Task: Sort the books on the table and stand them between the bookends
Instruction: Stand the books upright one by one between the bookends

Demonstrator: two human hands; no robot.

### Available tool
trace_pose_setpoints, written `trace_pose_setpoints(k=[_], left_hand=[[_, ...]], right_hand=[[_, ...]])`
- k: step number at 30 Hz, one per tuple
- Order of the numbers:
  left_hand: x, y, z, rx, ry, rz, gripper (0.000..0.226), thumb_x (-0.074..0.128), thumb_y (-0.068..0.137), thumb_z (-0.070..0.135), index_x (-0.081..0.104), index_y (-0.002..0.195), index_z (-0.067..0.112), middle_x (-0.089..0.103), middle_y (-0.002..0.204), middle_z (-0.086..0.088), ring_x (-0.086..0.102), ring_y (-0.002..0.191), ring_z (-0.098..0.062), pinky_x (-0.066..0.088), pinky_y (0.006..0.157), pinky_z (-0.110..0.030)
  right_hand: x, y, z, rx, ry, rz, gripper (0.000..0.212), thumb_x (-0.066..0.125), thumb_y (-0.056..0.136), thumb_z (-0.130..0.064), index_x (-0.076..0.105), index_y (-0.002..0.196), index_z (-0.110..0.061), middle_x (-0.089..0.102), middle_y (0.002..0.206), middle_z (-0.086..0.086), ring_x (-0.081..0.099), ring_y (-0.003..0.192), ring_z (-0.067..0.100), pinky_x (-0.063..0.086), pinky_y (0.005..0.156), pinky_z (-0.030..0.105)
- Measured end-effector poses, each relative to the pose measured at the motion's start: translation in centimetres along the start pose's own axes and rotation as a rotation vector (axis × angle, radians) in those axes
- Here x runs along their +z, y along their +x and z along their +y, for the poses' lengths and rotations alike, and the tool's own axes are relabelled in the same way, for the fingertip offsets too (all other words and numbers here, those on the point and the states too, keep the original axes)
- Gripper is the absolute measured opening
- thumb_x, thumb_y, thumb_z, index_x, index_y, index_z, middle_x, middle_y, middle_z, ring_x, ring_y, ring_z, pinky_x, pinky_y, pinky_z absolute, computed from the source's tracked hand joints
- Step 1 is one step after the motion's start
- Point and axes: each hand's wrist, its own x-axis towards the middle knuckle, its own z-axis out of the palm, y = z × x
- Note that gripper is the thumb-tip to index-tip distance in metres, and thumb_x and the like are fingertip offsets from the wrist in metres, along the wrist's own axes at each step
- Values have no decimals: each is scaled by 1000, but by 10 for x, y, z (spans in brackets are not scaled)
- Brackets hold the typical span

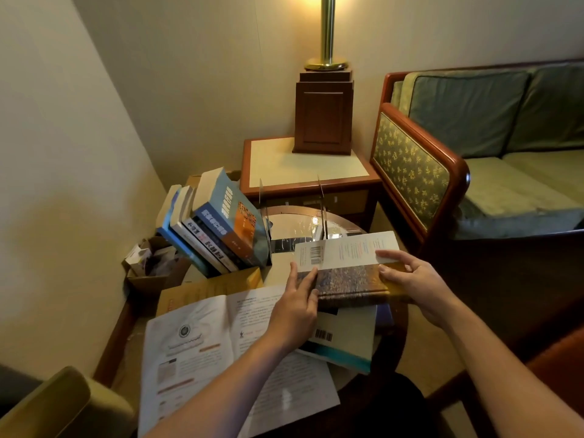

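Over a round glass table [292,225] in a lamplit corner, the left hand [297,300] grips the left edge of a mottled book [347,278] lying flat on a stack [346,341] and the right hand [412,281] pinches its right end, index finger straight, while other books [218,230] lean against a clear bookend [266,224] behind.

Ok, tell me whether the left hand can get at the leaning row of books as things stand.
Probably yes. The left hand sits right of the leaning row of books, nothing upright between them. It would first have to release the patterned book it holds with the right hand.
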Motion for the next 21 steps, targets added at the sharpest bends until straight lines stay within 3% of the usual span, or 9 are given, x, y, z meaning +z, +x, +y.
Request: trace_pose_setpoints(k=[4, 6, 9, 11, 14, 18, 21], left_hand=[[4, -6, 1, -10, -35, -28, 55, 32, 108, 41, 12, 158, 38, -12, 167, 8, 7, 154, -22, 17, 123, -41], [9, -5, 0, -14, 31, -5, 55, 27, 108, 43, 6, 159, 37, -13, 167, 7, -2, 154, -24, 4, 126, -48], [13, -1, 1, -20, 104, 24, 57, 22, 107, 47, 1, 159, 35, -14, 167, 7, -18, 152, -25, -15, 121, -46], [12, 2, 4, -15, 81, 14, 59, 22, 107, 49, 0, 159, 36, -14, 166, 10, -20, 151, -23, -15, 118, -43], [1, 8, 4, 27, 96, 1, 61, 23, 105, 54, 1, 159, 36, -10, 167, 10, -19, 152, -22, -15, 121, -45], [-34, 16, -10, 107, 282, 38, 65, 20, 101, 61, 8, 159, 34, -8, 167, 7, -18, 152, -24, -9, 123, -54], [-79, 27, -30, 170, 583, 117, 68, 20, 100, 64, 7, 159, 33, -12, 166, 6, -17, 152, -26, -2, 123, -58]], right_hand=[[4, -3, -15, -53, -44, 39, 29, 63, 96, -23, 66, 119, -41, 51, 124, 5, 65, 100, 24, 57, 68, 25], [7, -7, -21, -74, -19, 46, 31, 61, 97, -22, 64, 122, -40, 54, 122, 7, 69, 97, 24, 58, 68, 26], [10, -13, -30, -100, 17, 54, 33, 58, 99, -18, 63, 126, -35, 58, 121, 11, 72, 92, 24, 59, 66, 26], [12, -18, -38, -122, 11, 53, 36, 57, 99, -18, 61, 131, -34, 60, 121, 11, 74, 88, 23, 61, 69, 31], [13, -23, -54, -178, -25, 40, 42, 57, 98, -17, 57, 136, -36, 63, 120, 9, 75, 89, 25, 61, 80, 48], [20, -28, -75, -345, -237, 51, 47, 57, 98, -16, 52, 140, -37, 58, 118, 4, 66, 104, 22, 63, 78, 37], [26, -30, -92, -503, -566, 183, 49, 57, 99, -21, 47, 144, -37, 53, 101, 0, 59, 90, 17, 60, 70, 30]])
